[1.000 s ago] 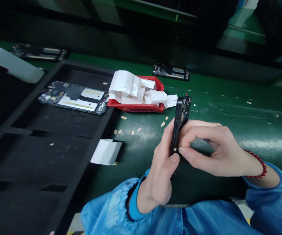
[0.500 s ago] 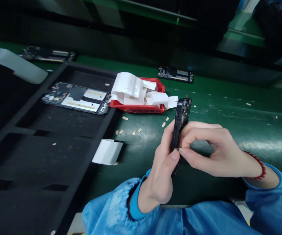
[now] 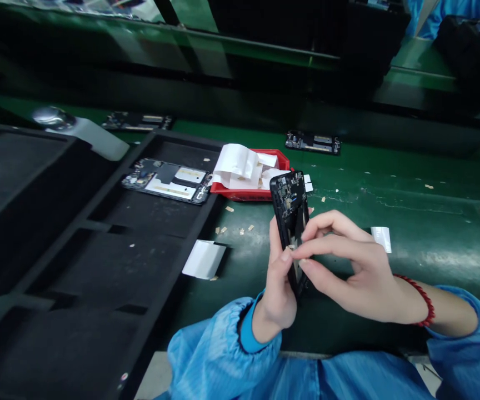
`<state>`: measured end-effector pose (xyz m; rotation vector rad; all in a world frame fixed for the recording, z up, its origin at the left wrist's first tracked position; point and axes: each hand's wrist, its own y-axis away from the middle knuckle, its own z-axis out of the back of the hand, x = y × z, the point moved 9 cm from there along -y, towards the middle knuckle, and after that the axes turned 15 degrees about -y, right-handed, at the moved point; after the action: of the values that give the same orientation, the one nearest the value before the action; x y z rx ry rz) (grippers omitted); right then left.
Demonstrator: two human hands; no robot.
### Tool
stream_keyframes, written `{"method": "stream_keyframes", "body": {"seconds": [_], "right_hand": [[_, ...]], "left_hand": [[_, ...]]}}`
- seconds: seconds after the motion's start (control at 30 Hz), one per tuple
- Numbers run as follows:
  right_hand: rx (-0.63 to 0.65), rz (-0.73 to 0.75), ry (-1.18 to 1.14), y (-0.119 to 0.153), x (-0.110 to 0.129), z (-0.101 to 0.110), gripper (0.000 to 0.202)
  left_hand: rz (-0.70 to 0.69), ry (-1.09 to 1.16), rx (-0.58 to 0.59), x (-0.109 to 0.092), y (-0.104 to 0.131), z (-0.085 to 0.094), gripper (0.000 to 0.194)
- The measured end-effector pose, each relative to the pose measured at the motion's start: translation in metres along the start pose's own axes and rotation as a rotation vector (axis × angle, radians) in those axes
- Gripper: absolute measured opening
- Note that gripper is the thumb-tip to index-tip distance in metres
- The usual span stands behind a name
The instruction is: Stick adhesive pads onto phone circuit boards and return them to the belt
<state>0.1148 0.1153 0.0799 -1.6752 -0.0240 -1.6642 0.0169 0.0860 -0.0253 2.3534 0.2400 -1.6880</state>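
Observation:
An opened phone body (image 3: 289, 203), with its circuit board and inner side showing, stands tilted upright in my left hand (image 3: 279, 297). The left fingers wrap behind it, and the thumb presses on its near edge. My right hand (image 3: 354, 266) reaches in from the right, its index fingertip against the inner face close to the left thumb. Its thumb and index finger are nearly together, and a tiny pale piece shows at the fingertip; whether it is pinched cannot be made out. A red bead bracelet (image 3: 425, 303) circles the right wrist.
Behind the phone sits a red bin (image 3: 244, 195) of white backing papers. Left of it, another opened phone (image 3: 169, 180) lies on a black tray (image 3: 173, 278). More phone bodies (image 3: 313, 143) lie further back. Small beige scraps (image 3: 242, 230) and a white paper (image 3: 204, 259) lie on the green table.
The phone has turned from edge-on so its inner face shows more. My right index fingertip has moved onto that face. The whole view has shifted, bringing a white paper on the right into sight.

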Motion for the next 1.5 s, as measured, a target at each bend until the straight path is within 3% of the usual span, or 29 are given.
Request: {"method": "stream_keyframes", "body": {"seconds": [0.2,0.67,0.87,1.03,1.17,1.33,1.5], "right_hand": [[-0.020,-0.040,-0.024,0.000,-0.010,-0.001,0.011],[-0.024,-0.080,-0.064,0.000,-0.016,-0.003,0.009],[-0.016,-0.136,-0.141,0.001,-0.024,-0.007,0.009],[-0.001,-0.200,-0.161,0.001,-0.027,-0.004,0.012],[-0.032,-0.234,-0.196,0.001,-0.026,0.004,0.015],[-0.041,-0.225,-0.129,0.005,-0.025,0.001,0.015],[-0.007,-0.146,-0.040,0.006,-0.020,-0.007,0.018]], "left_hand": [[-0.018,0.053,0.040,-0.006,0.003,-0.008,0.038],[-0.113,0.115,-0.019,-0.013,0.006,-0.004,0.032],[-0.176,0.041,-0.004,-0.009,0.006,-0.003,0.032],[-0.035,0.065,-0.084,-0.001,0.005,0.004,0.036],[0.110,0.059,-0.167,0.002,0.004,0.009,0.027],[0.139,0.039,-0.250,0.002,0.006,0.015,0.017],[0.117,0.034,-0.231,0.005,0.011,0.012,0.031]]}}
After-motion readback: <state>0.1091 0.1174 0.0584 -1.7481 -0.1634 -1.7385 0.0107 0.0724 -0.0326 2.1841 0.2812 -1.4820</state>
